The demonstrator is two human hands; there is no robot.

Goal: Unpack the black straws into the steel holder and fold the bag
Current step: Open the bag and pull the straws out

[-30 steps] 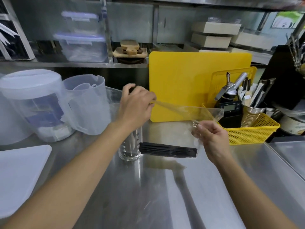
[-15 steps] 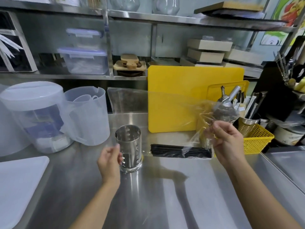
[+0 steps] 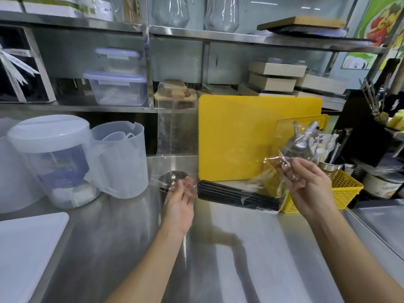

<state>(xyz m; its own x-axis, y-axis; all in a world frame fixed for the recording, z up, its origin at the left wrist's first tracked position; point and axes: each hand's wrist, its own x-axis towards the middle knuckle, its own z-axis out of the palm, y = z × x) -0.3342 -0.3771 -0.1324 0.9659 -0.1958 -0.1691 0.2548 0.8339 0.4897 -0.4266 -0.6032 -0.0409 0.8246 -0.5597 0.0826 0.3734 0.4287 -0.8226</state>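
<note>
Pinching the clear bag [image 3: 310, 143], left hand [image 3: 178, 202] sits low, right hand [image 3: 306, 184] raised, fingers [image 3: 306, 168] curled on it.

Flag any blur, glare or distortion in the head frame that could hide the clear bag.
Head view: wide-angle bowing bends the metal shelf edges; soft glare streaks across the stainless steel counter; the left hand is motion-blurred; the clear plastic bag, gripped by the right hand, shows only by its crinkle highlights.
</note>
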